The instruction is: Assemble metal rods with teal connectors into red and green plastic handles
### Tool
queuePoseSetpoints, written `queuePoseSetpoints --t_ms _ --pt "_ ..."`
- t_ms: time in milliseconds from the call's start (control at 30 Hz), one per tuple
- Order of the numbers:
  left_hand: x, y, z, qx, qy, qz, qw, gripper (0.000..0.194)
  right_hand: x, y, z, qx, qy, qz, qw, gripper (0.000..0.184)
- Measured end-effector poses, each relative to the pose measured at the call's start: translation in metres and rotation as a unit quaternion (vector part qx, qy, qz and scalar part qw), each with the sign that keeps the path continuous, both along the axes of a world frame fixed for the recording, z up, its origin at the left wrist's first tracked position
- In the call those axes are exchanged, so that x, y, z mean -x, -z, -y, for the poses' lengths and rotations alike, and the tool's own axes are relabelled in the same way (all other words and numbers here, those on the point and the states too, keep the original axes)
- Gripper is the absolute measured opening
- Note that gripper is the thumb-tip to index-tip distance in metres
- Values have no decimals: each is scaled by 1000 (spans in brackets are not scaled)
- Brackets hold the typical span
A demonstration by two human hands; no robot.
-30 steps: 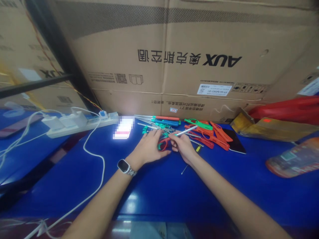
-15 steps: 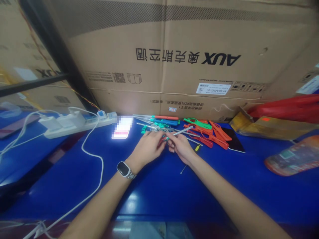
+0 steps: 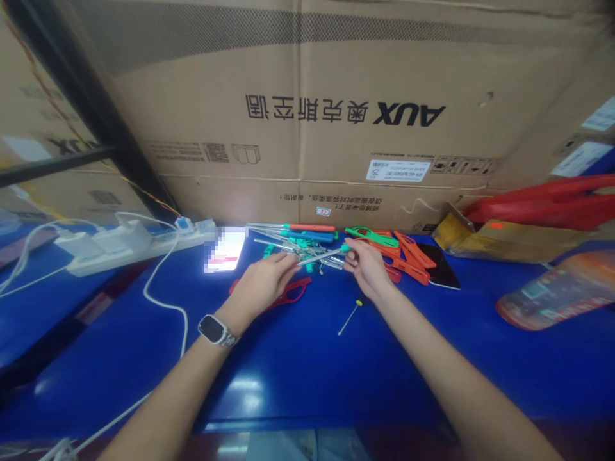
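Observation:
My left hand is closed, its fingertips pinching the left end of a thin silver metal tube. The tube's other end has a small green piece, which my right hand grips between thumb and fingers. The tube spans the gap between both hands, just above the table. A red plastic casing with a loop-shaped opening lies under and beside my left hand, partly covered by it. Behind the tube is a pile of small green and silver parts. A thin pin with a yellow head lies in front of my right hand.
Screwdriver-like rods with orange and blue handles lie at the back. Orange casings and a green one rest over a dark tablet. A lit phone, white power strip, cardboard box and plastic bottle surround them.
My hands were together around red and green parts; now they are apart with the tube between them, pointing left. The red casing now lies on the table by my left hand.

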State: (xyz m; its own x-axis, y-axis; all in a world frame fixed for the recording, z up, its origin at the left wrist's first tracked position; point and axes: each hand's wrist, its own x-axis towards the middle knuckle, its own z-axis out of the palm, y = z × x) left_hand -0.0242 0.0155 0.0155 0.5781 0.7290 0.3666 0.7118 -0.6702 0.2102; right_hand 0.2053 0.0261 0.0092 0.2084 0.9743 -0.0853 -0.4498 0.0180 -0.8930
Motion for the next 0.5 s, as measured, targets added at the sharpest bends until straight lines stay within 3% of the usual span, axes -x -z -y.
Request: queuePoseSetpoints --t_ms 200,367,500 --pt "2 2 -2 32 32 24 999 22 -2 -1 -3 -58 4 103 993 39" --pt "0 0 2 39 -27 -42 998 25 9 7 -1 -6 -68 118 991 49" --pt "-11 -3 4 14 -38 -86 995 30 24 13 3 -15 -94 196 976 48"
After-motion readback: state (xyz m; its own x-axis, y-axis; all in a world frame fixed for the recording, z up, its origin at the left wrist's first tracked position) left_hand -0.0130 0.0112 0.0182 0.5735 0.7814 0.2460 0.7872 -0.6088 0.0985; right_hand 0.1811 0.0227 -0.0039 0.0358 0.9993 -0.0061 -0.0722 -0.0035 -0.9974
